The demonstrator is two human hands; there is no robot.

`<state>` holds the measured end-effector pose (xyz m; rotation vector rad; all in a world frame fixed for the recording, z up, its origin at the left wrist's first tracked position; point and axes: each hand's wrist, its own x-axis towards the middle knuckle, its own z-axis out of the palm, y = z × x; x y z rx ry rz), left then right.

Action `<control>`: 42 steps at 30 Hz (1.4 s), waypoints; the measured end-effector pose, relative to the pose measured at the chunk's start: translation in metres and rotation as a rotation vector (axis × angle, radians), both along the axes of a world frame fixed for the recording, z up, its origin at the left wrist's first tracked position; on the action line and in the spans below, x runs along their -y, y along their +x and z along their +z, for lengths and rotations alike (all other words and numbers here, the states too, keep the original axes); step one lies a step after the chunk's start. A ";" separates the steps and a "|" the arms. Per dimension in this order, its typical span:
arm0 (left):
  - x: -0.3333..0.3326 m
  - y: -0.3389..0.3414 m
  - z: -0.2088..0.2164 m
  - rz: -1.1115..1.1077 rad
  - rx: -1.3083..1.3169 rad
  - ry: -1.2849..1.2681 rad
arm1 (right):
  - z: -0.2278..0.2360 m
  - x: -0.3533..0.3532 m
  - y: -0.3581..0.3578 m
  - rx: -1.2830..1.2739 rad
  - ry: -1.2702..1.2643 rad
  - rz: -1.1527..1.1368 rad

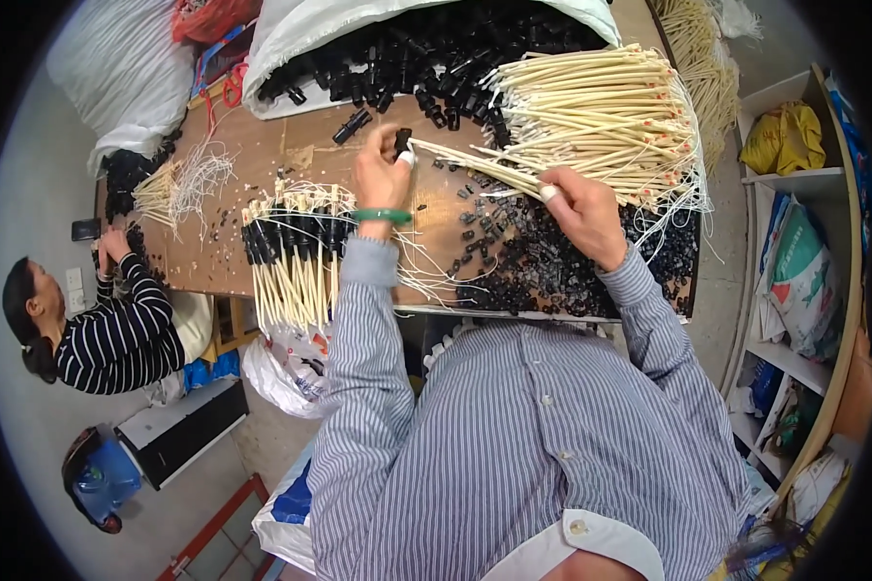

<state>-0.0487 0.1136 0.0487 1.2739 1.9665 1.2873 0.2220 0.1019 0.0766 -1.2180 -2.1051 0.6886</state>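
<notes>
one table (444,201) | left hand (382,176): one connector (403,139) | right hand (587,215): rods (477,165), count unclear

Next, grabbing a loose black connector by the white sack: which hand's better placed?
Left hand, probably: nearer a loose connector by the sack, though holding a black connector. Right hand is farther, gripping cream tubes.

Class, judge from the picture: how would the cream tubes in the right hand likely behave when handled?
The cream tubes in the right hand are probably fairly stiff: they extend nearly straight beyond its grip. Being so slim, they look light for their length. Seemingly rounded, they might roll.
</notes>
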 end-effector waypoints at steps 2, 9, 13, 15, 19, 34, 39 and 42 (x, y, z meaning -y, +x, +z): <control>0.019 -0.002 -0.001 -0.040 0.017 -0.022 | 0.000 0.009 0.004 -0.081 -0.068 -0.020; 0.056 -0.009 0.006 -0.237 0.099 -0.142 | 0.005 0.038 0.017 -0.226 -0.246 -0.074; 0.062 -0.012 0.012 -0.309 0.070 -0.085 | 0.010 0.043 0.026 -0.071 -0.036 0.084; 0.063 -0.016 0.013 -0.361 0.032 -0.004 | 0.013 0.044 0.028 0.058 0.170 0.229; 0.074 -0.027 0.011 -0.312 -0.068 0.149 | 0.018 0.066 0.017 -0.024 0.228 0.059; 0.112 0.047 0.026 -0.635 -0.779 0.272 | 0.005 0.072 -0.024 -0.054 0.175 0.070; 0.114 0.014 0.001 -0.391 -0.612 -0.064 | -0.005 0.043 0.018 -0.607 -0.180 0.185; 0.113 0.025 0.002 -0.285 -0.304 -0.298 | -0.004 0.032 0.023 -1.310 -0.662 0.493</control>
